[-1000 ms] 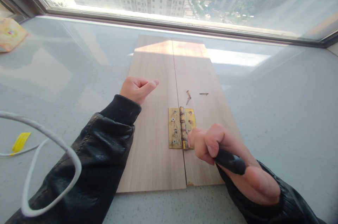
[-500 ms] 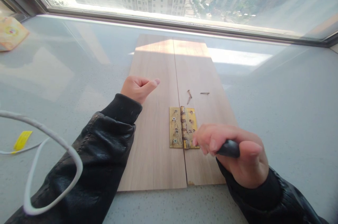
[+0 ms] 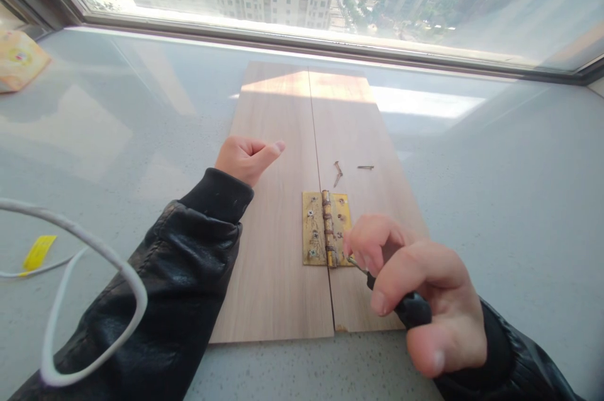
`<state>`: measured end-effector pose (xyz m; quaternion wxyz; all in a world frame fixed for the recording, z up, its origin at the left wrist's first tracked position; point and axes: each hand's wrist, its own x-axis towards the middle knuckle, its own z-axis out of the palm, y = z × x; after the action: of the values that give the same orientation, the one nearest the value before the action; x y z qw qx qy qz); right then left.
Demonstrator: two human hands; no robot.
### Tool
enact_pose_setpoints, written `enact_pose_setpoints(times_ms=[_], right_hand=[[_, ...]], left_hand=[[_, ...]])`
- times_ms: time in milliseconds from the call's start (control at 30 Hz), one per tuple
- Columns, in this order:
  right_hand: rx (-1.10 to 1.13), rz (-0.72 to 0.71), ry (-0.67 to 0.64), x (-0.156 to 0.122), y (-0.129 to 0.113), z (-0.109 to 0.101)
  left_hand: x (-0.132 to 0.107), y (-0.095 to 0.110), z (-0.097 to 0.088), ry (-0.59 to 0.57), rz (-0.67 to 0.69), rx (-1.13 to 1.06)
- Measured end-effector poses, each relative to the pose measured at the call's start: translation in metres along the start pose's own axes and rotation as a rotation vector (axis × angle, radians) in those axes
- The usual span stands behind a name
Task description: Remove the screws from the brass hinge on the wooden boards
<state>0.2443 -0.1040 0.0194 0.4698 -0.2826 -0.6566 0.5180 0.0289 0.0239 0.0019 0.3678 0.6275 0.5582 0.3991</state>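
Note:
My right hand [image 3: 434,294] holds a screwdriver [image 3: 413,310] by its black handle, fingers loosely around it and thumb apart. The thin shaft points at the lower right part of a worn brass hinge [image 3: 315,225]; whether its tip sits in a screw is unclear. The hinge lies open across the seam between the left wooden board [image 3: 274,275] and the right wooden board [image 3: 349,130]. Screw heads show in its left leaf. My left hand [image 3: 245,157] rests closed on the left board, with nothing visible in it. Loose screws [image 3: 338,173] lie above the hinge.
Another loose screw [image 3: 365,167] lies farther right on the board. A white cable [image 3: 51,300] with a yellow tag [image 3: 39,253] loops at the left. A patterned package [image 3: 21,61] stands at the far left. The window frame [image 3: 302,48] runs behind the speckled sill [image 3: 509,199].
My right hand has rolled and loosened its fingers around the screwdriver, bringing the shaft into sight, and sits slightly lower. The left hand, hinge and boards stay put.

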Motion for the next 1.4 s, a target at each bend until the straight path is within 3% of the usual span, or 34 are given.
enact_pose_setpoints(times_ms=[267, 433, 633, 867, 1033, 1200, 1400], right_hand=[[0.184, -0.053, 0.002, 0.005, 0.006, -0.002], [0.28, 0.026, -0.109, 0.003, 0.003, 0.005], [0.39, 0.235, -0.043, -0.009, -0.001, 0.007], [0.131, 0.061, 0.021, 0.003, 0.004, -0.002], [0.159, 0.021, -0.066, 0.008, 0.004, -0.007], [0.309, 0.07, -0.015, 0.003, 0.004, -0.003], [0.321, 0.088, -0.077, 0.003, 0.004, -0.003]], left_hand=[[0.001, 0.0, 0.0, 0.001, 0.016, 0.004], [0.001, 0.0, 0.0, 0.004, 0.014, 0.007], [0.0, 0.001, 0.0, 0.002, 0.003, 0.013], [0.0, 0.001, 0.0, 0.001, 0.0, 0.01], [0.001, 0.001, 0.0, -0.009, 0.007, 0.007], [0.001, 0.001, 0.0, -0.004, 0.005, 0.012], [0.001, 0.001, 0.0, 0.001, 0.003, 0.013]])
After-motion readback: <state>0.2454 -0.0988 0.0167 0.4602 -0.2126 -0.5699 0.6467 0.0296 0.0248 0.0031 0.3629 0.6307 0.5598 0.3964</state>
